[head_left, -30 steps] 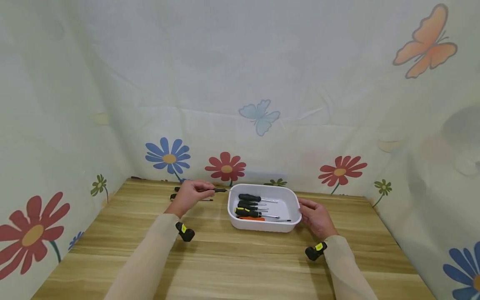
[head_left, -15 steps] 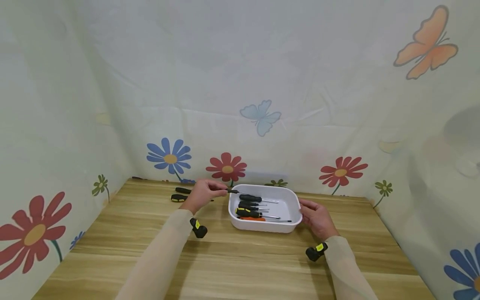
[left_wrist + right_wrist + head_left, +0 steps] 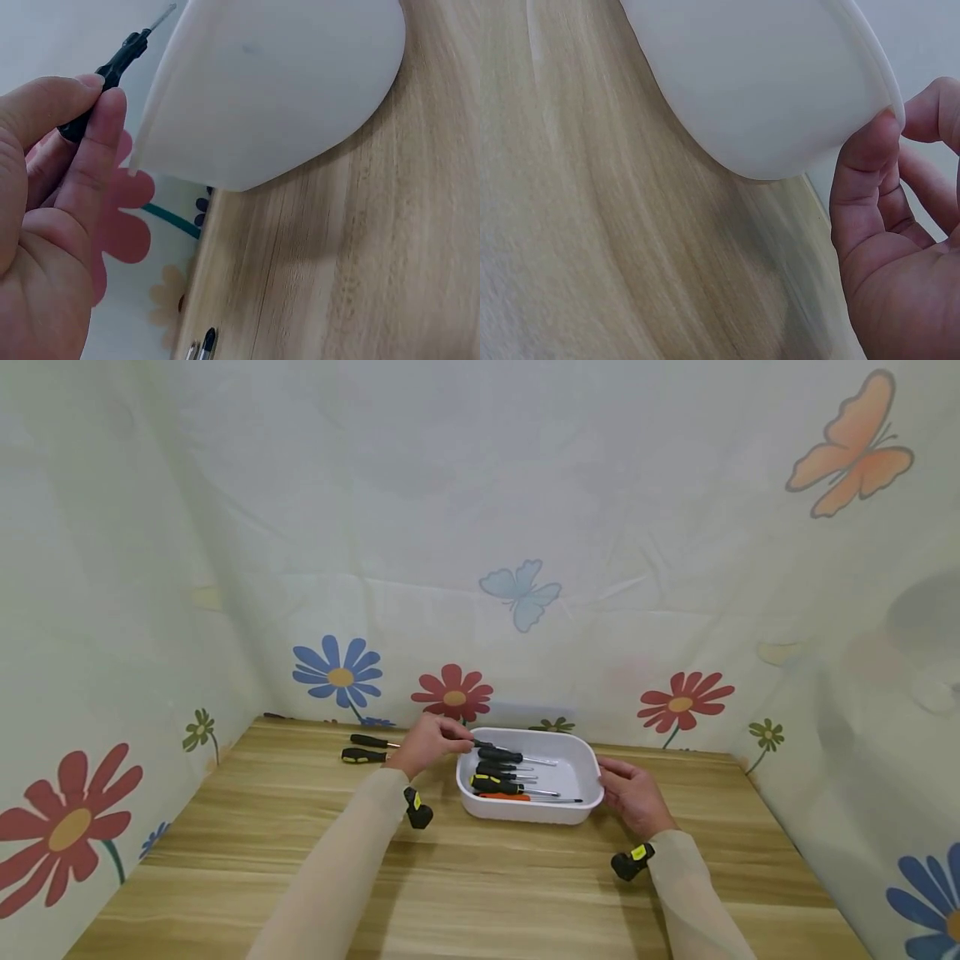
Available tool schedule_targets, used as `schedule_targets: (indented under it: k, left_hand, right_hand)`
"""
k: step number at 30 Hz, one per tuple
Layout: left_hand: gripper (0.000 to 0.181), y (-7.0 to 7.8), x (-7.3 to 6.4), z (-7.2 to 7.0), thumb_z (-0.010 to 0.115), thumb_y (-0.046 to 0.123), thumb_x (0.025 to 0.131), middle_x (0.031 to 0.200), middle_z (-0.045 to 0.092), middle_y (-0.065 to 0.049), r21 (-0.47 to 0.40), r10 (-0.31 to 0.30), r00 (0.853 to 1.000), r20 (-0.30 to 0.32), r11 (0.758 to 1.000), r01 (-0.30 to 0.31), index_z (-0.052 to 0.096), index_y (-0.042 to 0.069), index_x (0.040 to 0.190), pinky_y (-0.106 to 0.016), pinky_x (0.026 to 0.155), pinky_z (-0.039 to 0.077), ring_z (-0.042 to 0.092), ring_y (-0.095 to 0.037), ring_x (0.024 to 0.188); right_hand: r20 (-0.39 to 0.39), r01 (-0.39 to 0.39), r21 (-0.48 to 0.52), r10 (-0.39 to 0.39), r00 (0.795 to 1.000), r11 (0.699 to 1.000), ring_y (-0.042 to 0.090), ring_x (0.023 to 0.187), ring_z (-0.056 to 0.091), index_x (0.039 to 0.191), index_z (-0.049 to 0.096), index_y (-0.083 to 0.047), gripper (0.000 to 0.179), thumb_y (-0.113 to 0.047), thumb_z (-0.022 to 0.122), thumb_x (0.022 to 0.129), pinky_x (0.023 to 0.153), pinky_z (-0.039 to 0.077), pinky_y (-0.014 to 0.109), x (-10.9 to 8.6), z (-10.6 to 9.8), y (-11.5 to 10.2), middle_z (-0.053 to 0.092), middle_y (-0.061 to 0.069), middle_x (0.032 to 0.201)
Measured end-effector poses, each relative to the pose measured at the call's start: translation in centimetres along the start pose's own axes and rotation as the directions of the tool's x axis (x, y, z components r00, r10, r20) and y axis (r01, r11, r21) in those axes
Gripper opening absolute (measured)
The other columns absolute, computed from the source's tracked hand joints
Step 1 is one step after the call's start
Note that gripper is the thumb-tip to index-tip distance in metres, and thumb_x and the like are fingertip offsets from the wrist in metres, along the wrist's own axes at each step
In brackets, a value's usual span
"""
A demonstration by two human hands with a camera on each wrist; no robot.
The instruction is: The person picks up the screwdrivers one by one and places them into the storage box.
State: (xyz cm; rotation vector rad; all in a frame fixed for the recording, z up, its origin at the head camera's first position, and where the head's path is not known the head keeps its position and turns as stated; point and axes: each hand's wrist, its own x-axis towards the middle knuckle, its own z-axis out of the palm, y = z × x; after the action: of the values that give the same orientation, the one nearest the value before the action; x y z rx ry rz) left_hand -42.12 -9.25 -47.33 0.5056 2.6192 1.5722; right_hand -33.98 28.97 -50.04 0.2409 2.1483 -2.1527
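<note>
My left hand (image 3: 429,746) pinches a small black-handled screwdriver (image 3: 124,58) between thumb and fingers, its tip pointing away. In the head view that hand is at the left rim of a white plastic bin (image 3: 525,812), and the screwdriver reaches over the rim. My right hand (image 3: 636,797) grips the bin's right rim, thumb against the outer wall in the right wrist view. Several screwdrivers lie inside, handles to the left: a black one (image 3: 499,755), a black-and-yellow one (image 3: 497,786) and an orange one (image 3: 504,797) among them.
Left of the bin, a black screwdriver (image 3: 369,741) and a black-and-yellow screwdriver (image 3: 363,756) lie on the wooden table (image 3: 480,885), partly hidden by my left hand. A flowered curtain (image 3: 570,668) hangs along the table's back and sides.
My left hand has moved right with the small screwdriver, from the table's left side to over the bin's left rim. The right hand and bin have stayed put.
</note>
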Motion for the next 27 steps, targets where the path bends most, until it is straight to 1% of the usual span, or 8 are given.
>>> schedule_targets:
  k: [5,7,10,13,17,19,21,27]
  left_hand:
    - [0.008,0.0,0.8,0.9,0.087,0.019,0.083,0.096,0.077,0.003,0.038,0.022,1.0,0.0,0.999,-0.022,0.084,0.02,0.091,-0.029,0.08,0.059,0.066,-0.017,0.09]
    - [0.006,0.0,1.1,1.3,0.086,0.018,0.084,0.094,0.077,0.003,0.041,0.018,1.0,0.004,0.999,-0.018,0.084,0.019,0.09,-0.029,0.079,0.059,0.066,-0.017,0.089]
    - [0.005,0.2,1.4,1.7,0.086,0.016,0.083,0.092,0.077,0.004,0.066,0.006,1.0,0.01,0.998,-0.007,0.084,0.019,0.088,-0.03,0.079,0.058,0.066,-0.017,0.087]
    - [0.005,0.8,1.6,1.9,0.086,0.017,0.083,0.089,0.077,0.005,0.124,0.004,1.0,0.023,0.992,-0.007,0.083,0.019,0.087,-0.032,0.08,0.058,0.065,-0.017,0.086]
    - [0.005,1.8,2.0,2.2,0.086,0.015,0.083,0.084,0.076,0.004,0.197,0.014,0.998,0.063,0.98,-0.027,0.083,0.017,0.087,-0.031,0.076,0.057,0.064,-0.016,0.082]
    - [0.005,2.1,2.3,2.6,0.086,0.013,0.083,0.082,0.075,0.004,0.209,0.003,0.997,0.083,0.978,-0.021,0.083,0.015,0.086,-0.03,0.074,0.057,0.064,-0.016,0.078]
    - [0.004,2.4,2.5,3.0,0.086,0.011,0.082,0.079,0.074,0.002,0.226,0.015,0.994,0.107,0.973,-0.039,0.083,0.012,0.085,-0.03,0.072,0.057,0.065,-0.016,0.075]
    - [0.005,3.1,2.6,3.8,0.085,0.011,0.083,0.079,0.074,0.003,0.298,0.003,0.99,0.141,0.953,-0.046,0.081,0.009,0.086,-0.03,0.076,0.059,0.063,-0.016,0.077]
  right_hand:
    - [-0.004,-0.006,-0.006,0.006,1.0,1.0,0.017,0.094,0.068,0.145,0.057,-0.007,0.044,-0.015,0.064,0.102,0.082,0.06,0.026,0.1,0.1,0.0,0.065,0.009,0.138]
    - [-0.013,-0.011,-0.007,0.011,1.0,1.0,0.017,0.093,0.068,0.144,0.058,-0.008,0.043,-0.015,0.064,0.102,0.082,0.06,0.025,0.1,0.1,0.0,0.065,0.008,0.136]
    - [-0.009,-0.006,-0.015,0.005,1.0,1.0,0.017,0.094,0.067,0.145,0.058,-0.008,0.043,-0.016,0.063,0.103,0.082,0.06,0.025,0.1,0.1,0.0,0.063,0.011,0.14]
    - [0.0,0.0,-0.019,0.0,1.0,1.0,0.018,0.096,0.068,0.146,0.057,-0.008,0.044,-0.016,0.063,0.103,0.083,0.06,0.026,0.1,0.0,0.0,0.06,0.013,0.144]
    - [0.01,0.004,-0.011,-0.004,1.0,1.0,0.019,0.098,0.068,0.146,0.056,-0.007,0.044,-0.014,0.062,0.103,0.085,0.06,0.027,0.1,-0.1,0.1,0.058,0.016,0.147]
    - [0.017,0.01,-0.006,-0.01,1.0,1.0,0.02,0.099,0.068,0.147,0.055,-0.006,0.045,-0.013,0.062,0.103,0.085,0.06,0.027,0.2,-0.2,0.2,0.056,0.018,0.149]
    - [0.021,0.011,-0.004,-0.011,1.0,1.0,0.019,0.1,0.068,0.147,0.054,-0.006,0.045,-0.013,0.061,0.104,0.086,0.06,0.027,0.1,-0.3,0.1,0.055,0.018,0.15]
    - [0.024,0.014,0.009,-0.015,1.0,1.0,0.018,0.098,0.068,0.148,0.053,-0.004,0.046,-0.014,0.061,0.104,0.084,0.06,0.026,0.1,-0.2,0.1,0.055,0.019,0.149]
